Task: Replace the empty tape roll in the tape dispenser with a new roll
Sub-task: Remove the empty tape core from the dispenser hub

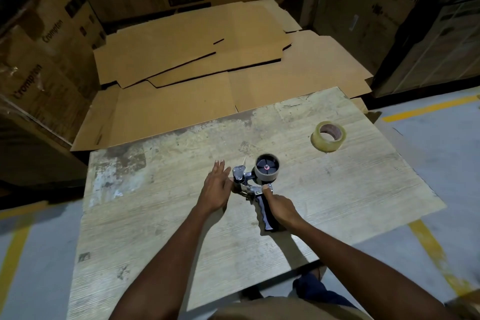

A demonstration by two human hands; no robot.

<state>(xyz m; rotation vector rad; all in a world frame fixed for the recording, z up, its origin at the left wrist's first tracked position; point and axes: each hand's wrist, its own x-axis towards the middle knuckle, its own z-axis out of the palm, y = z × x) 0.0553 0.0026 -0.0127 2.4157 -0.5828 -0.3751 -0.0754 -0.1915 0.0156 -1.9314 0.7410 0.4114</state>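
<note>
Stacked cartons [52, 47] are walling in this warehouse corner, flattened cardboard [194, 60] is lying on the floor beyond, and I am working at a worn, pale table [155, 215]. The tape dispenser [248, 184] is lying on its side near the middle of the table. Its empty core [267, 167] is sitting on the hub, open end facing up at me. My right grip [279, 205] is wrapping the black handle [263, 215], with the thumb pressing on the metal plate just below the core. My left grip [217, 187] is spread flat with fingers straight, resting beside the metal front end; whether it is actually touching there I cannot tell. The new roll [328, 135] is lying flat, well apart toward the far right of the table. I am judging the dispenser as rigid and fairly light, with a toothed edge at the front probably worth avoiding, so the ribbed handle is looking like the safe place to hold. The bare core is likely light and stiff, best pinched by its rim and pulled straight off. The clear roll is looking slick on its outside, so I am planning to hook fingers through its centre.
</note>
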